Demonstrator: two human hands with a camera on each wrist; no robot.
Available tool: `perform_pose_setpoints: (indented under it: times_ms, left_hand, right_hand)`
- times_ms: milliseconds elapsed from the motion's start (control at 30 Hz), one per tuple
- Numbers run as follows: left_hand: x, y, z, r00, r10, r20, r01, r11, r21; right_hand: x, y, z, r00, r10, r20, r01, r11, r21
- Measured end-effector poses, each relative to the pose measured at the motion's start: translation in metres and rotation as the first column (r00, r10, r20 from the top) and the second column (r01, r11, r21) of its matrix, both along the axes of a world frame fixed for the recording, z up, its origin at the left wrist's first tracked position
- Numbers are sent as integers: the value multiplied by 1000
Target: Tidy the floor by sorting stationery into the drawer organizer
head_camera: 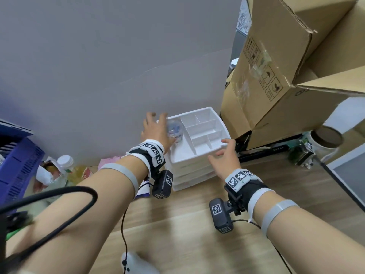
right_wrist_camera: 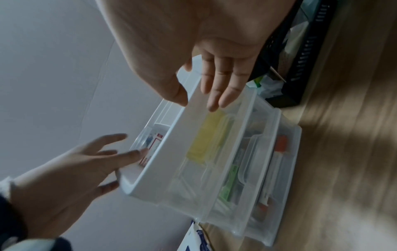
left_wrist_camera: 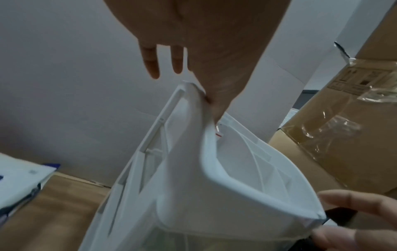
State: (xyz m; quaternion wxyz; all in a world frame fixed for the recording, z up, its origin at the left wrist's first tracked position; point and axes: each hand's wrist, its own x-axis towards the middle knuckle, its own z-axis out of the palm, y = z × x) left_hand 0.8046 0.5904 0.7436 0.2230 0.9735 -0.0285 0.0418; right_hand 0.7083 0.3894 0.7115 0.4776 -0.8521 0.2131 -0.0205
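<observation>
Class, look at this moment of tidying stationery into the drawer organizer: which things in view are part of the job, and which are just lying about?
Part of the job:
- drawer organizer
- clear tub of small blue items, in its left compartment
- left hand at the tub
- right hand at the organizer's front corner

Just lying about:
- cardboard boxes
- blue crate
- white-capped bottle

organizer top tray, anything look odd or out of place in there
One thing: a small clear round tub with blue bits inside lies on its side in the long left compartment of the white organizer, by the left hand. The other tray compartments look bare.
</observation>
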Motion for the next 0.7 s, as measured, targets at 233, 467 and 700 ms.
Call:
perform_pose_setpoints:
  times_ms: [233,467,700]
  left_hand:
    - [-15,0,-19,861,75,-503,-321,848,-423]
    - [-12,3,-23,915,-21,-402,-215,819,-533]
    - [-25,9,-24,904,-63,-423,-275,673,-687]
  right_hand:
    - [28,-19,-8,995,-56,-77,54,998,-30]
    - [41,-25,-38,995,-95,-38,98,991,94]
    - [34,-31,-41,1000,2,-24,0,995,99]
